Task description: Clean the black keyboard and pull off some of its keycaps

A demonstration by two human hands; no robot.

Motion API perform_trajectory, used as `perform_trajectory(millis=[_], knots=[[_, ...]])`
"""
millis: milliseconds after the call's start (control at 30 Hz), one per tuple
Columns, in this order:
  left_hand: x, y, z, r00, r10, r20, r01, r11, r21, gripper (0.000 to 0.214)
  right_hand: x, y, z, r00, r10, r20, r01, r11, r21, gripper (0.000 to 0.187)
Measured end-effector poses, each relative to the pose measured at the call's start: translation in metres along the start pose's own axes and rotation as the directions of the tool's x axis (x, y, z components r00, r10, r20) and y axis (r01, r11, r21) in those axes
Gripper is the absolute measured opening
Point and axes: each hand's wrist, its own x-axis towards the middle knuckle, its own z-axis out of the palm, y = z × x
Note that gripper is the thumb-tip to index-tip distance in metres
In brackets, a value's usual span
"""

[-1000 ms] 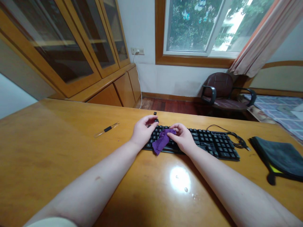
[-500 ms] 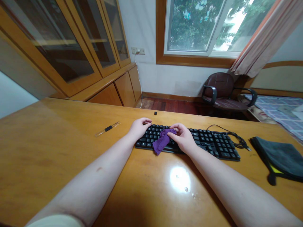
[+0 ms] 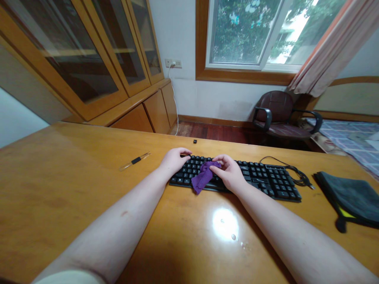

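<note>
A black keyboard point(image 3: 257, 174) lies across the wooden desk in front of me. At its upper left corner is my left hand point(image 3: 174, 161), with thumb and fingers closed around the edge. A crumpled purple cloth point(image 3: 203, 179) is pinched in my right hand point(image 3: 228, 171) and hangs over the keys left of the middle. Behind the keyboard, near the desk's far edge, sits one small black keycap point(image 3: 195, 141). To the left of my left hand lies a thin wire keycap puller point(image 3: 136, 160) with a black grip.
The keyboard's coiled cable point(image 3: 300, 177) rests at its right end. Farther right is a dark grey folded cloth or pouch point(image 3: 351, 195) with a yellow patch. Past the desk stand a brown armchair point(image 3: 275, 108), a bed point(image 3: 349, 132) and a glass-door cabinet point(image 3: 121, 90).
</note>
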Motion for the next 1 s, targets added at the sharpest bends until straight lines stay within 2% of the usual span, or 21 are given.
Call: perform_trajectory(millis=[133,267,400,567,700,800,833,900,1000], knots=[[0.0,-0.003,0.003,1.0,-0.007,-0.029,0.005,0.999,-0.045,0.022,0.0,-0.001,0.0,1.0,0.0,0.0,0.0,1.0,-0.016,0.028],[0.005,-0.013,0.013,0.994,-0.095,-0.048,0.082,0.971,-0.223,0.031,0.0,-0.001,0.0,1.0,-0.003,0.001,0.004,1.0,-0.019,0.026],[0.011,-0.017,0.017,0.975,-0.219,0.048,0.218,0.877,-0.427,0.046,0.0,-0.001,0.0,1.0,-0.003,-0.002,0.003,0.999,-0.034,0.027],[0.012,-0.012,0.018,0.962,-0.264,0.073,0.266,0.839,-0.475,0.05,-0.001,-0.001,0.001,1.0,0.006,0.001,-0.006,0.999,-0.045,0.028],[0.007,-0.009,0.008,0.968,-0.248,0.05,0.238,0.829,-0.506,0.045,-0.002,-0.001,0.001,1.0,0.011,-0.004,-0.011,1.0,-0.029,0.028],[0.004,-0.005,-0.011,0.957,-0.281,-0.07,0.201,0.819,-0.538,0.034,-0.003,-0.002,0.0,1.0,0.016,-0.007,-0.016,1.0,-0.019,0.027],[0.006,-0.003,-0.017,0.95,-0.287,-0.126,0.18,0.828,-0.53,0.033,-0.003,-0.002,0.0,1.0,0.021,-0.005,-0.021,1.0,-0.018,0.027],[0.013,0.001,-0.027,0.956,-0.22,-0.195,0.111,0.885,-0.452,0.03,-0.003,-0.003,0.0,0.999,0.031,0.004,-0.031,0.999,-0.024,0.026],[0.035,0.005,-0.027,0.983,-0.088,-0.164,0.062,0.986,-0.156,0.025,-0.003,-0.005,0.001,0.999,0.039,0.008,-0.039,0.999,-0.021,0.026]])
